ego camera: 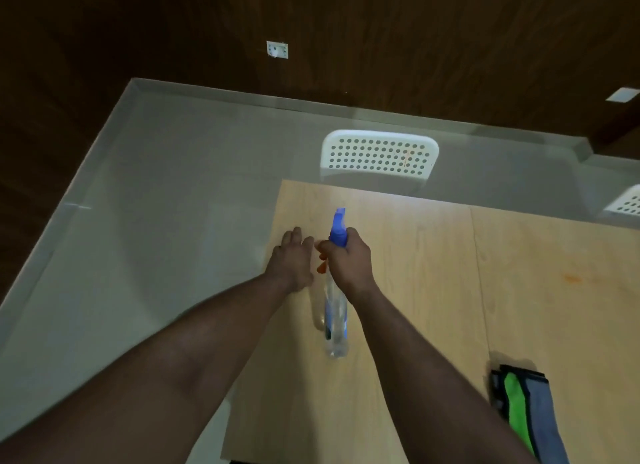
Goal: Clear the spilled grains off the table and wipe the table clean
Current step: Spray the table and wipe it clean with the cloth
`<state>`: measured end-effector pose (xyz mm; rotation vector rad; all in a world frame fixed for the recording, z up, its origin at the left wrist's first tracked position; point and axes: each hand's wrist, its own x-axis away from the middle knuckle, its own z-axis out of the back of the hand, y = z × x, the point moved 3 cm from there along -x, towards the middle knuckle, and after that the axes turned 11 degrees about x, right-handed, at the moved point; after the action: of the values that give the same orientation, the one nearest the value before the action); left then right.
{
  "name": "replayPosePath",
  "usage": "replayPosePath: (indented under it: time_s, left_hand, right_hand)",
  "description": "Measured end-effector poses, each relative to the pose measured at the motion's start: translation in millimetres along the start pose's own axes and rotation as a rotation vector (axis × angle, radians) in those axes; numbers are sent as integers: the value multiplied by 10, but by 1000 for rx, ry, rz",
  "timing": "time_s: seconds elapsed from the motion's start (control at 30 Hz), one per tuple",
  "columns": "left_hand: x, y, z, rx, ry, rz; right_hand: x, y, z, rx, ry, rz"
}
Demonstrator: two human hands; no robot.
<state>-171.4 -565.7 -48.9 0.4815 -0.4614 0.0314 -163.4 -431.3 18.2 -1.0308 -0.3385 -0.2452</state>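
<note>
A clear spray bottle [335, 321] with a blue nozzle head stands above the light wooden table [415, 273], near its left edge. My right hand [348, 259] is closed around the bottle's neck, just under the blue head, with an orange trigger showing by the fingers. Beside it on the left, my left hand [292, 256] lies flat with fingers spread, close to the table's left edge. A folded cloth [523, 408], grey and green, lies on the table at the lower right. No grains are visible on the tabletop.
A white perforated chair [379, 155] stands at the table's far edge, and part of a second one [625, 202] shows at the right. An orange stain [571, 278] marks the table's right half. Grey floor [156, 204] lies to the left, dark wooden walls behind.
</note>
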Motion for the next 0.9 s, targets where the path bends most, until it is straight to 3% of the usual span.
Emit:
replayPosePath:
  time_s: [0.23, 0.6, 0.9]
  left_hand:
    - [-402, -188, 51, -10, -32, -20]
    - [-428, -313, -21, 19, 1, -30]
    - [-452, -110, -16, -84, -12, 32]
  right_hand:
    - [-551, -252, -166, 117, -95, -200]
    - [-1175, -630, -544, 504, -156, -81]
    - [-1147, -355, 43, 433, 65, -188]
